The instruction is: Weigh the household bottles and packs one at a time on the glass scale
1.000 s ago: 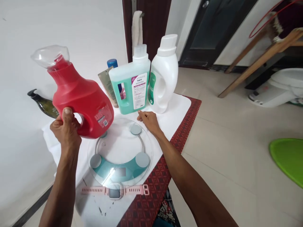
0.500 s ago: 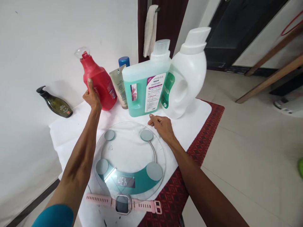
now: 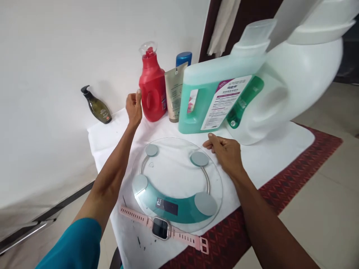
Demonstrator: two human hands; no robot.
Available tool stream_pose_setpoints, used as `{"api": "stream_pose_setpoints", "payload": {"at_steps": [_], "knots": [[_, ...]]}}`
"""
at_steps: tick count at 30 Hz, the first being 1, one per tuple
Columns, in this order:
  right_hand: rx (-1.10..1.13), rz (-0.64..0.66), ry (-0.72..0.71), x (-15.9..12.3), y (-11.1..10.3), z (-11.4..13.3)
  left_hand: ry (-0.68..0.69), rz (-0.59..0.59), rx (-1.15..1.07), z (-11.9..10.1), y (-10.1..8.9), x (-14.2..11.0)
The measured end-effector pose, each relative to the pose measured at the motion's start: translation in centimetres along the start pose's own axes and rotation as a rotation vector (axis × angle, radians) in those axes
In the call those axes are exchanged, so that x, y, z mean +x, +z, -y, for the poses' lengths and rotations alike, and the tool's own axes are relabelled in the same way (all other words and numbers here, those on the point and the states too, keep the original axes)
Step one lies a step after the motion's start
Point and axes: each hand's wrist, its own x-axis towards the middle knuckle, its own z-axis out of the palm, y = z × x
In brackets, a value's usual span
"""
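Note:
My left hand (image 3: 134, 109) is beside the red bottle (image 3: 153, 89), thumb up and fingers loosely bent, with nothing in it. The bottle stands upright with its clear cap on, and its handle hole shows no fingers in it. My right hand (image 3: 226, 152) holds nothing, its fingers curled together over the white cloth near the right rim of the glass scale (image 3: 171, 175). Just behind that hand are the green jug (image 3: 196, 80) with a printed label and the large white jug (image 3: 305, 74). The scale has a small dark display (image 3: 166, 206).
A beige tube (image 3: 175, 91) and a blue-capped container (image 3: 183, 58) stand between the red bottle and green jug. An olive pump bottle (image 3: 98, 108) is at the left by the wall. A pink-strapped watch (image 3: 160, 228) lies in front. Red patterned cloth (image 3: 283, 194) borders the right edge.
My left hand has let go of the red bottle, which went from tilted to upright beside the tube. The view has swung left and closer. My right hand keeps its place by the scale.

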Motion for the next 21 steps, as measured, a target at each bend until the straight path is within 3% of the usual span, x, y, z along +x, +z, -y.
{"api": "stream_pose_setpoints", "payload": {"at_steps": [4, 6, 8, 11, 13, 17, 21], "knots": [[-0.015, 0.001, 0.018, 0.1, 0.1, 0.0, 0.132, -0.424, 0.387, 0.3, -8.7, 1.1], [-0.021, -0.009, 0.022, 0.0, 0.2, 0.2, 0.121, -0.503, 0.499, 1.1, -12.5, 2.4], [-0.024, -0.018, 0.026, 0.0, 0.2, 0.4, -0.013, -0.471, 0.555, 2.2, -15.0, 3.8], [-0.028, -0.016, 0.051, -0.1, 0.1, 0.8, -0.286, -0.323, 0.554, 4.0, -16.2, 5.4], [-0.029, -0.014, 0.065, -0.1, 0.1, 0.9, -0.36, -0.288, 0.538, 5.1, -15.9, 6.0], [-0.017, -0.017, 0.057, 0.0, 0.1, 0.8, -0.369, -0.348, 0.469, 6.7, -15.4, 6.9], [0.01, -0.013, 0.03, 0.0, 0.2, 0.4, -0.286, -0.318, 0.267, 7.5, -16.5, 6.6]]}}
